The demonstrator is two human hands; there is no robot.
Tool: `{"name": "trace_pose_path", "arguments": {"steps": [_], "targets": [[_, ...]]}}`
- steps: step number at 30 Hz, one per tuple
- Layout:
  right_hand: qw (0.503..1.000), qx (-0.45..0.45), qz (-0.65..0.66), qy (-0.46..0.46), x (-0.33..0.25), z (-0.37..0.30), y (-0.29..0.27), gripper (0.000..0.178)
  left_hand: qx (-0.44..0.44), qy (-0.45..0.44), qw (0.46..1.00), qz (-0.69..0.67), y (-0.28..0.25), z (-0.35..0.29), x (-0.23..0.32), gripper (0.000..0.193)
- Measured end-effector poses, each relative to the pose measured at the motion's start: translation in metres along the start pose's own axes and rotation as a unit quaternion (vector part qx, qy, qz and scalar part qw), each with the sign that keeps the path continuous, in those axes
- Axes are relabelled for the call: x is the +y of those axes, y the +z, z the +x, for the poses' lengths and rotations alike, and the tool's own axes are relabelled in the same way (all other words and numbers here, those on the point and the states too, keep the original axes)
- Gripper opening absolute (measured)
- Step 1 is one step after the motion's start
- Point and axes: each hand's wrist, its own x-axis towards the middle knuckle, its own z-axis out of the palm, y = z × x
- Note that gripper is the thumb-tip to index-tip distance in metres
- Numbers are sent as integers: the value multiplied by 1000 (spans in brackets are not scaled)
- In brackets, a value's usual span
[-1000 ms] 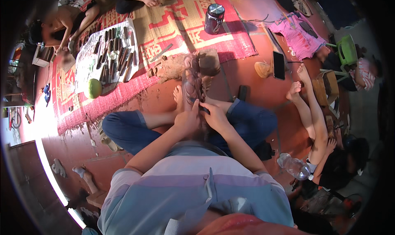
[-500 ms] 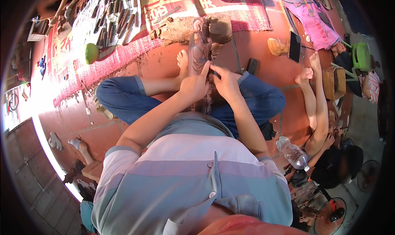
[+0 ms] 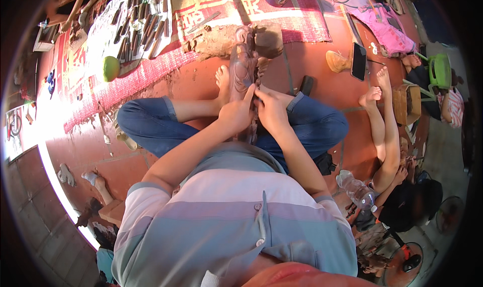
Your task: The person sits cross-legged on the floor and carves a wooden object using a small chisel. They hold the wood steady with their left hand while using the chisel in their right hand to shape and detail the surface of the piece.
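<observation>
A brown carved figure (image 3: 242,68), apparently a robed statue, lies lengthwise between my crossed legs, its head end resting by a rough block (image 3: 268,39). My left hand (image 3: 236,116) is closed around its lower part, thumb stretched forward along the surface. Close beside it, my right hand (image 3: 272,112) has its fingers bent in against the carving, the fingertips nearly meeting my left thumb. Whatever the right fingers grip is hidden under them. The lower end of the figure runs between my wrists toward my belly.
Many dark-handled carving tools (image 3: 144,30) lie on a white sheet at the far left, with a green fruit (image 3: 110,68) beside them. A phone (image 3: 358,61) and a wooden mallet-like piece (image 3: 338,61) are at right. Another person's legs (image 3: 385,116) and a plastic bottle (image 3: 356,190) are nearby.
Both hands have drawn slightly back toward me along the carving, and the right fingers look more curled. The view has shifted a little.
</observation>
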Motion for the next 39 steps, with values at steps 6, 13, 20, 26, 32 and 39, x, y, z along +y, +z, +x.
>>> {"name": "trace_pose_path", "arguments": {"steps": [6,13,20,26,32,39], "targets": [[998,-15,48,25,-3,9,-13,35,23,37,999,16,-5,11,1,71],[994,-71,80,22,9,-1,-10,35,27,22,998,60,4,-5,4,70],[996,3,91,-25,22,-3,3,34,27,24,994,99,1,0,12,70],[990,35,134,-23,21,13,-3,33,52,61,995,55,-2,21,10,73],[991,-51,125,-4,28,1,-1,31,11,19,998,61,8,0,4,75],[993,29,102,-42,36,5,6,33,-27,5,995,94,3,3,13,81]]}}
